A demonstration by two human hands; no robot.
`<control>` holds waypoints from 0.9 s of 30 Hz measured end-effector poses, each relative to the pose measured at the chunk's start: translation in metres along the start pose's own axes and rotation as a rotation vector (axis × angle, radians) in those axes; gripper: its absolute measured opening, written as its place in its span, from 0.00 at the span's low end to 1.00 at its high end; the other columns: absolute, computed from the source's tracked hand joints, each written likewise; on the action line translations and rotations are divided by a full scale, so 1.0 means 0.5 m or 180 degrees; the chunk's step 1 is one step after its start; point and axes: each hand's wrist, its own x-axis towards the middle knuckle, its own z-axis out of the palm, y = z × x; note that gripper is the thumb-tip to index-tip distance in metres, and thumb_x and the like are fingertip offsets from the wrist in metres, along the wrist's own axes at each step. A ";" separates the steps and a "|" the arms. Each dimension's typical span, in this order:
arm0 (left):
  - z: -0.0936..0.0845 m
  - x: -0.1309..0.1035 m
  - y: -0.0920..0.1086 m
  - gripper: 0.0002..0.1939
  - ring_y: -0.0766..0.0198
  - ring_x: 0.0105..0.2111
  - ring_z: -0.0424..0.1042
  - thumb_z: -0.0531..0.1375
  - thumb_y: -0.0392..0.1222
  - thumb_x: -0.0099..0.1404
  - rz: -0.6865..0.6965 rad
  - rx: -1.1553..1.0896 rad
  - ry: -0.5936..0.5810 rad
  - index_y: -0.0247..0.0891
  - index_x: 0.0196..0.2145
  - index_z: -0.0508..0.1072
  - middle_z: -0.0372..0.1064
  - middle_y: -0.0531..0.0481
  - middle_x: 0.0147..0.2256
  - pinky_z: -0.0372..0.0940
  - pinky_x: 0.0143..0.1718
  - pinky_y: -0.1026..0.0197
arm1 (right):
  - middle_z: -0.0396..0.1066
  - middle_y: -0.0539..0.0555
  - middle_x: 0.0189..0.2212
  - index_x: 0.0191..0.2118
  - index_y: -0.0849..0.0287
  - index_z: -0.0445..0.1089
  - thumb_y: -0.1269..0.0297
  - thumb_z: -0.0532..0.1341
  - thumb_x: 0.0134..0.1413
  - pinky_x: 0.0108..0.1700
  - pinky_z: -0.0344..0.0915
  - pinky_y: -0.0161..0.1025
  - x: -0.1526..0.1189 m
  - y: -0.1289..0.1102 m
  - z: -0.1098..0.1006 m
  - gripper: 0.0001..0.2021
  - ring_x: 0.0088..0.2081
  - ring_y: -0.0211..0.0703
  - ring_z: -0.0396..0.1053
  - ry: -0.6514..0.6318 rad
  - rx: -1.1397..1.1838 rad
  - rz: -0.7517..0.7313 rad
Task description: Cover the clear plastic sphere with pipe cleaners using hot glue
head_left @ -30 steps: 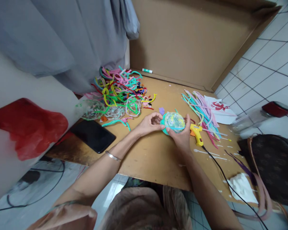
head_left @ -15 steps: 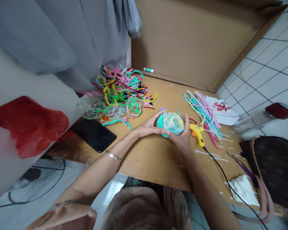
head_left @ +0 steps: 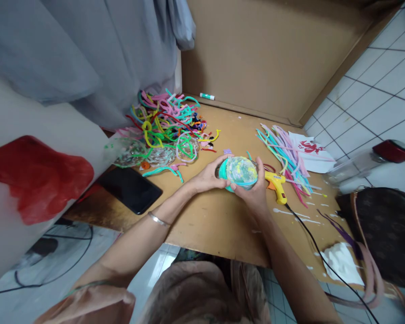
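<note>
Between my two hands is a round container (head_left: 242,171) with a mottled green, yellow and white face and a turquoise fuzzy band round its side. My left hand (head_left: 212,174) grips its left side, fingers curled behind it. My right hand (head_left: 254,189) holds the right edge, with the thumb pressed at the near rim. The container is tilted so that its round face points up toward me. Just right of my right hand lies a yellow glue gun (head_left: 277,186) with a black cord. What is inside the container cannot be made out.
Left on the table (head_left: 202,220) are a heap of coloured pipe cleaners (head_left: 165,121) and a black phone (head_left: 131,190). A pipe-cleaner bundle (head_left: 285,155), a clear bottle with a dark red lid (head_left: 393,151), a brown bag (head_left: 388,238) and a crumpled tissue (head_left: 343,263) stand right. A glue stick (head_left: 207,96) lies behind.
The container's face has turned slightly in my hands, showing more green and yellow. Both hands keep their grip, and the view has shifted a little.
</note>
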 end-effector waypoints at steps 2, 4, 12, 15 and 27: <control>0.001 -0.002 0.002 0.50 0.40 0.64 0.55 0.72 0.51 0.48 -0.0128 -0.0134 -0.0011 0.37 0.65 0.58 0.54 0.35 0.65 0.51 0.65 0.43 | 0.60 0.65 0.59 0.65 0.57 0.51 0.49 0.74 0.33 0.59 0.64 0.57 0.000 0.003 0.000 0.53 0.59 0.59 0.62 0.0056 0.0042 0.0057; 0.002 -0.005 0.005 0.49 0.40 0.66 0.53 0.71 0.51 0.50 -0.0304 -0.0360 -0.0057 0.39 0.66 0.58 0.53 0.37 0.67 0.50 0.65 0.43 | 0.58 0.65 0.61 0.65 0.57 0.51 0.49 0.74 0.33 0.59 0.64 0.57 -0.001 0.003 0.002 0.53 0.59 0.59 0.62 0.0075 0.0095 0.0123; 0.009 -0.010 0.012 0.51 0.37 0.67 0.49 0.71 0.54 0.51 -0.0674 -0.1398 -0.0251 0.46 0.67 0.55 0.46 0.40 0.69 0.50 0.65 0.40 | 0.62 0.65 0.59 0.67 0.57 0.48 0.49 0.72 0.36 0.56 0.67 0.53 -0.004 -0.006 0.004 0.53 0.56 0.56 0.66 0.0024 0.0081 0.0079; 0.010 -0.010 0.012 0.51 0.37 0.68 0.48 0.72 0.51 0.50 -0.0692 -0.1389 -0.0244 0.48 0.68 0.54 0.44 0.41 0.70 0.49 0.65 0.39 | 0.61 0.66 0.59 0.67 0.58 0.47 0.50 0.73 0.34 0.57 0.66 0.54 -0.002 -0.009 0.004 0.55 0.57 0.56 0.66 -0.0001 0.0119 0.0142; 0.005 -0.005 -0.001 0.53 0.39 0.69 0.42 0.73 0.51 0.49 -0.0404 -0.0695 -0.0161 0.43 0.68 0.55 0.44 0.40 0.70 0.41 0.68 0.41 | 0.63 0.67 0.58 0.69 0.59 0.42 0.51 0.74 0.32 0.58 0.66 0.55 0.003 -0.023 0.003 0.60 0.58 0.59 0.65 -0.0155 0.0226 0.0228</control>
